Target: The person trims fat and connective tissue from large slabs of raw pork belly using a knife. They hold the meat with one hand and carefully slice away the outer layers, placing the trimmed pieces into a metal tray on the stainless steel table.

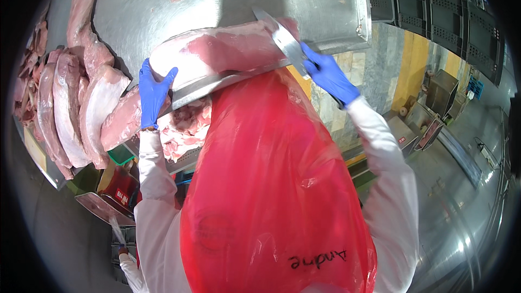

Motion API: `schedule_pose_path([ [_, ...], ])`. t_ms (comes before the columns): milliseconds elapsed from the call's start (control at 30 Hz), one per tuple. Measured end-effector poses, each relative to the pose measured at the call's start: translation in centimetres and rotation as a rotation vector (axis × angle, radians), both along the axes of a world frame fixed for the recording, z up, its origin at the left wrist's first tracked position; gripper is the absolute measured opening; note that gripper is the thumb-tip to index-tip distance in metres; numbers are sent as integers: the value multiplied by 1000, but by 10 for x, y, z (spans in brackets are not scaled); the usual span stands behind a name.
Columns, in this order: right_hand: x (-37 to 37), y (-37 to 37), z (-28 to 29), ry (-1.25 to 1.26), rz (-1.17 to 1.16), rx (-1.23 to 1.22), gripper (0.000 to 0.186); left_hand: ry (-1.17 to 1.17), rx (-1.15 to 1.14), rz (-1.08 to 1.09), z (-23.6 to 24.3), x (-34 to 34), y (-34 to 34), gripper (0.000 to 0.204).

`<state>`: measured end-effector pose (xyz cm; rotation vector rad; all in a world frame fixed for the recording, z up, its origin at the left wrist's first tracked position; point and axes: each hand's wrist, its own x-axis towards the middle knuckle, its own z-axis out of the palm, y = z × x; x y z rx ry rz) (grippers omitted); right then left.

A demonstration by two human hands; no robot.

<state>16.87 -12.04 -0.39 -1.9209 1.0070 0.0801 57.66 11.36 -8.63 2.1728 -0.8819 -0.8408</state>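
Note:
A long slab of pale pink meat (217,51) with a white fat layer lies along the near edge of the steel table (320,0). My left hand (154,93), in a blue glove, rests against its left end with thumb and fingers apart. In my blue-gloved right hand (332,76) is a knife (286,42), its fingers wrapped round the handle. The broad blade slants up and left across the right end of the slab. Whether the edge has entered the meat I cannot make out.
Several long meat pieces (68,103) are piled at the left of the table. Meat trimmings (185,127) sit below the near edge. Black crates (445,11) stand at the upper right. At the lower left, another person's sleeved arm (130,271) shows near a steel container (103,206).

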Motion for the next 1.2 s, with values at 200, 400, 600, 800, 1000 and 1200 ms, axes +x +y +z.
schedule_pose_path([
  [200, -6, -2, 15, 87, 53, 29, 56, -8, 60, -33, 16, -3, 0, 73],
  [400, 34, -1, -39, 45, 58, -210, 52, -92, 37, -80, 2, -7, 3, 73],
  [600, -1, 0, 54, 209, -113, 381, 49, -69, 45, -55, 9, -9, 8, 73],
  [800, 26, 2, 39, 187, -58, 257, 46, -43, 11, -84, 16, -17, 10, 70],
  [1000, 29, 4, 57, 225, -103, 380, 48, -95, 16, -128, 13, -22, 14, 69],
  [1200, 14, 2, 65, 205, -132, 463, 48, -184, 16, -166, 13, -26, 17, 66],
])
